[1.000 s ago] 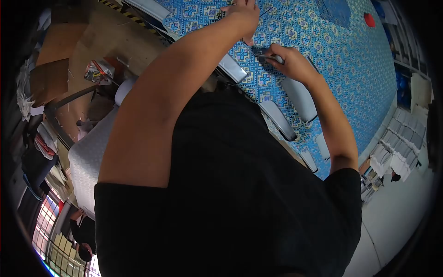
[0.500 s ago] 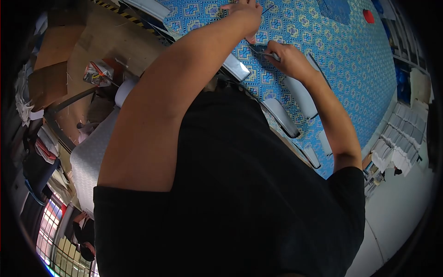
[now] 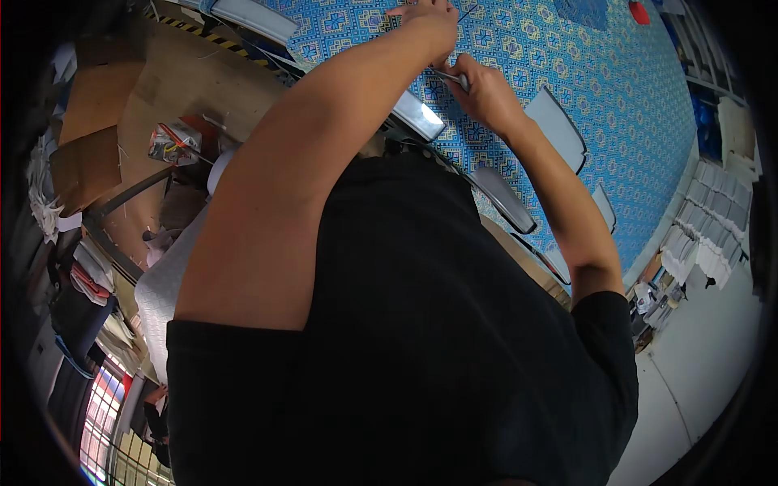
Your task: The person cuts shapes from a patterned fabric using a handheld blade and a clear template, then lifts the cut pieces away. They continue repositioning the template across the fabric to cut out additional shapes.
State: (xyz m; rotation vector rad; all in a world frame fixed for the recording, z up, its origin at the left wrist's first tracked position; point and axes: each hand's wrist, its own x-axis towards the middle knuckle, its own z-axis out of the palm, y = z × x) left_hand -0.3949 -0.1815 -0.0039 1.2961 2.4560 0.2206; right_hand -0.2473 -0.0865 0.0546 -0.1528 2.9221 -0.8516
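A blue patterned fabric (image 3: 620, 113) covers the broad surface in front of me. My left hand (image 3: 431, 26) lies on it near the top of the view, fingers spread and pressing down. Close below its wrist, my right hand (image 3: 486, 95) grips a slim grey-handled metal tool (image 3: 463, 82), its thin end pointing left toward my left hand. The exact kind of tool I cannot tell. A thin dark strip (image 3: 468, 13) shows just beyond the left fingers. Pale, dark-edged panels lie around my arms: one panel (image 3: 423, 118) below the left wrist, another panel (image 3: 557, 125) beyond the right forearm.
More pale pieces line the near edge, including a long panel (image 3: 504, 198). A red object (image 3: 639, 12) sits at the far right of the fabric. Cardboard boxes (image 3: 85, 166) stand on the left; stacked white sheets (image 3: 707, 219) are at the right. Another person (image 3: 157, 413) shows lower left.
My right hand has moved up and left with the tool, closer to my left wrist. The left hand stays nearly in place. The view has shifted slightly, and more of the panel beyond the right forearm shows.
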